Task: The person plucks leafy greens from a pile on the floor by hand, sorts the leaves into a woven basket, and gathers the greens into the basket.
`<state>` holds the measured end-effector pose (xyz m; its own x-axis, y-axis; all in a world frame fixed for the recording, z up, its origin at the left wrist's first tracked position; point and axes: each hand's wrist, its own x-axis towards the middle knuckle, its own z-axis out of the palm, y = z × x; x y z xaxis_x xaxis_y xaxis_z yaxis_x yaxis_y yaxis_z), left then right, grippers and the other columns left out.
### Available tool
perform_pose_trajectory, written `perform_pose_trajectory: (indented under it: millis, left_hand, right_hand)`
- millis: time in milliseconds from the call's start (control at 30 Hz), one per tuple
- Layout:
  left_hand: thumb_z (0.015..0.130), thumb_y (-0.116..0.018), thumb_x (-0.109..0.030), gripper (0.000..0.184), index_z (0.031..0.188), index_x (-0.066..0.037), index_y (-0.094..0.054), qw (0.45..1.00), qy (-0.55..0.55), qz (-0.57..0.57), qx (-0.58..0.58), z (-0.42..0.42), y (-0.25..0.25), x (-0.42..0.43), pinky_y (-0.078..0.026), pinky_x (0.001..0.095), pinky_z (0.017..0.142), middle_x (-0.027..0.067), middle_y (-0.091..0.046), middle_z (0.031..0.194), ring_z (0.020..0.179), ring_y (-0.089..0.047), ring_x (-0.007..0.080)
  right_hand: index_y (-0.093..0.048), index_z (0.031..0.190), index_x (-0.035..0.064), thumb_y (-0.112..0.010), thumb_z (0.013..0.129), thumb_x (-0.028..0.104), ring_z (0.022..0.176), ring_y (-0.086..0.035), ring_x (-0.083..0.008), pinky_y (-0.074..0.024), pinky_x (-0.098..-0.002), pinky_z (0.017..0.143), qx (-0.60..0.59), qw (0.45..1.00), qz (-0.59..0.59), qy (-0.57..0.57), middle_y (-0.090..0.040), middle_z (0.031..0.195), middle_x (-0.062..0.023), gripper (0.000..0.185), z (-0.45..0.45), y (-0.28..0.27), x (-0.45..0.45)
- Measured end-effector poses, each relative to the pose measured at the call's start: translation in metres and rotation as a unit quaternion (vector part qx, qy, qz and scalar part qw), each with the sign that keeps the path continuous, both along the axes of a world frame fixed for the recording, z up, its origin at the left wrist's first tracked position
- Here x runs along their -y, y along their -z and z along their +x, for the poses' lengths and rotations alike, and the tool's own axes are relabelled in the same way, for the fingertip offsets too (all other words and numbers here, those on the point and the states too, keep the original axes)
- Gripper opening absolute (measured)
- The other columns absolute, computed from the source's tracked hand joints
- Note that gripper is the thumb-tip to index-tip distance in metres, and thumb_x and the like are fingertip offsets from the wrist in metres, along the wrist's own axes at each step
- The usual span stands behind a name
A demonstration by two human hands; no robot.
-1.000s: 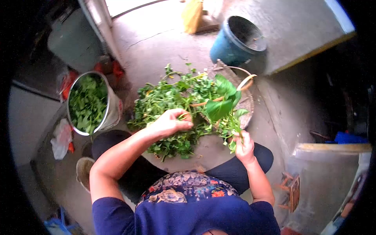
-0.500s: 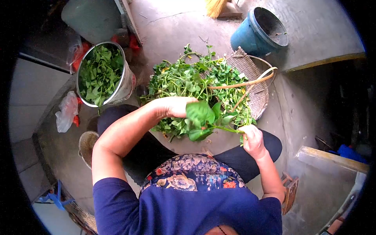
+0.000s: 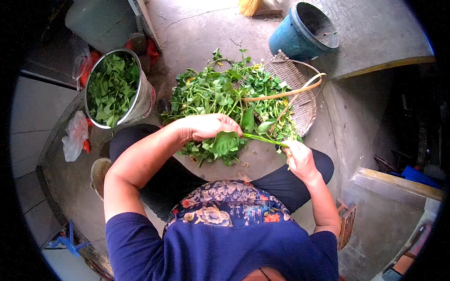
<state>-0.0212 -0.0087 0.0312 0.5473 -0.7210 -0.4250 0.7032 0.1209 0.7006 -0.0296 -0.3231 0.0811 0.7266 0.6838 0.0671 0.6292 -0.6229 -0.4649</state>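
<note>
A leafy green stem [image 3: 262, 138] stretches between my two hands above my lap. My left hand [image 3: 213, 127] pinches its leafy end, with a broad leaf [image 3: 225, 144] hanging just below the fingers. At the stem's other end, my right hand [image 3: 300, 160] is closed in a fist around it. Beyond the hands, a heap of leafy greens [image 3: 206, 93] lies on the floor and spills over a woven basket [image 3: 303, 110] with a bent cane handle [image 3: 281, 95]. Picked leaves fill a metal bucket [image 3: 151, 98] on the left.
A blue bucket [image 3: 291, 35] stands at the far right, near a straw broom [image 3: 248, 6]. On the left are a clear plastic bag [image 3: 76, 136] and a small pail [image 3: 98, 175]. A wooden stool [image 3: 347, 225] shows behind my right arm.
My left hand has moved right along the stem, its fingers now at the base of the leaves. My right hand keeps its grip. The whole view has shifted slightly.
</note>
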Motion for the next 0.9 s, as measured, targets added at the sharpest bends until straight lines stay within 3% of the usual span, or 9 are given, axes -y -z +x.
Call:
perform_pose_trajectory:
  millis: [100, 300, 333, 433, 467, 667, 700, 833, 900]
  left_hand:
    - [0.084, -0.049, -0.014, 0.015, 0.078, -0.004, -0.058, 0.969, 0.061, 0.128, 0.204, 0.010, -0.006, -0.003, -0.037, 0.0213, 0.057, -0.0070, -0.048, 0.064, 0.061, -0.042, 0.0041]
    - [0.081, -0.047, -0.012, 0.014, 0.074, -0.002, -0.056, 0.915, -0.175, 0.251, 0.262, 0.006, 0.003, 0.018, -0.034, 0.0236, 0.050, -0.0068, -0.043, 0.059, 0.056, -0.039, 0.0048]
    - [0.080, -0.047, -0.011, 0.014, 0.075, -0.002, -0.057, 0.928, -0.211, 0.235, 0.197, 0.007, -0.002, 0.020, -0.038, 0.0230, 0.056, -0.0040, -0.047, 0.062, 0.061, -0.043, 0.0057]
    - [0.085, -0.049, -0.012, 0.014, 0.079, -0.004, -0.058, 0.833, -0.354, 0.307, 0.294, 0.032, -0.001, -0.012, -0.040, 0.0236, 0.075, -0.0034, -0.055, 0.080, 0.079, -0.049, 0.0067]
    - [0.088, -0.049, -0.014, 0.015, 0.081, -0.004, -0.058, 0.854, -0.362, 0.265, 0.266, 0.036, -0.016, -0.026, -0.040, 0.0236, 0.075, -0.0038, -0.055, 0.081, 0.079, -0.048, 0.0063]
    - [0.094, -0.048, -0.012, 0.013, 0.094, -0.002, -0.055, 0.870, -0.336, 0.170, 0.318, 0.024, -0.050, -0.034, -0.044, 0.0237, 0.072, -0.0020, -0.058, 0.085, 0.080, -0.051, 0.0059]
    - [0.092, -0.052, -0.012, 0.010, 0.094, -0.002, -0.055, 0.806, -0.311, 0.275, 0.422, 0.020, -0.049, -0.030, -0.045, 0.0253, 0.073, -0.0006, -0.058, 0.082, 0.081, -0.053, 0.0084]
    - [0.078, -0.068, -0.016, 0.021, 0.095, -0.008, -0.060, 0.664, -0.187, 0.349, 0.634, -0.003, -0.071, -0.007, -0.045, 0.0333, 0.066, 0.0072, -0.059, 0.077, 0.074, -0.056, 0.0210]
    - [0.070, -0.075, -0.025, 0.045, 0.111, -0.013, -0.061, 0.652, -0.175, 0.310, 0.669, -0.005, -0.076, 0.001, -0.044, 0.0350, 0.061, 0.0074, -0.061, 0.080, 0.066, -0.053, 0.0230]
  right_hand:
    - [-0.056, 0.098, 0.0016, -0.059, 0.078, 0.002, 0.071, -0.058, -0.0334, -0.0468, -0.0395, 0.063, -0.051, 0.998, 0.034, -0.006, -0.057, 0.079, -0.0155, 0.020, -0.005, -0.002, -0.007]
    - [-0.059, 0.092, -0.0011, -0.054, 0.086, 0.007, 0.066, -0.058, -0.0261, -0.0464, -0.0335, 0.060, -0.122, 0.986, 0.100, 0.059, -0.058, 0.074, -0.0127, 0.011, -0.017, 0.000, -0.027]
    - [-0.059, 0.093, -0.0013, -0.054, 0.088, 0.007, 0.065, -0.058, -0.0237, -0.0462, -0.0321, 0.060, -0.143, 0.981, 0.110, 0.073, -0.059, 0.074, -0.0117, 0.012, -0.018, 0.000, -0.031]
    - [-0.060, 0.094, -0.0010, -0.051, 0.091, 0.012, 0.063, -0.056, -0.0147, -0.0448, -0.0269, 0.058, -0.236, 0.952, 0.141, 0.137, -0.058, 0.073, -0.0067, 0.016, -0.020, -0.002, -0.029]
    - [-0.060, 0.094, -0.0008, -0.050, 0.093, 0.014, 0.063, -0.055, -0.0115, -0.0442, -0.0251, 0.058, -0.270, 0.937, 0.152, 0.161, -0.058, 0.072, -0.0047, 0.018, -0.020, -0.002, -0.025]
    - [-0.062, 0.094, 0.0010, -0.047, 0.095, 0.020, 0.061, -0.051, -0.0063, -0.0418, -0.0208, 0.057, -0.287, 0.914, 0.199, 0.206, -0.055, 0.070, 0.0007, 0.024, -0.028, 0.002, -0.008]
    - [-0.062, 0.094, 0.0010, -0.047, 0.095, 0.020, 0.061, -0.051, -0.0064, -0.0417, -0.0207, 0.057, -0.277, 0.918, 0.196, 0.205, -0.055, 0.070, 0.0008, 0.024, -0.029, 0.002, -0.008]
    - [-0.062, 0.094, 0.0011, -0.049, 0.095, 0.021, 0.060, -0.051, -0.0068, -0.0417, -0.0217, 0.056, -0.257, 0.923, 0.207, 0.196, -0.055, 0.066, 0.0007, 0.024, -0.035, 0.005, -0.014]
    - [-0.063, 0.093, 0.0004, -0.050, 0.094, 0.022, 0.059, -0.052, -0.0077, -0.0423, -0.0227, 0.055, -0.271, 0.925, 0.200, 0.177, -0.056, 0.069, -0.0017, 0.025, -0.037, 0.004, -0.018]
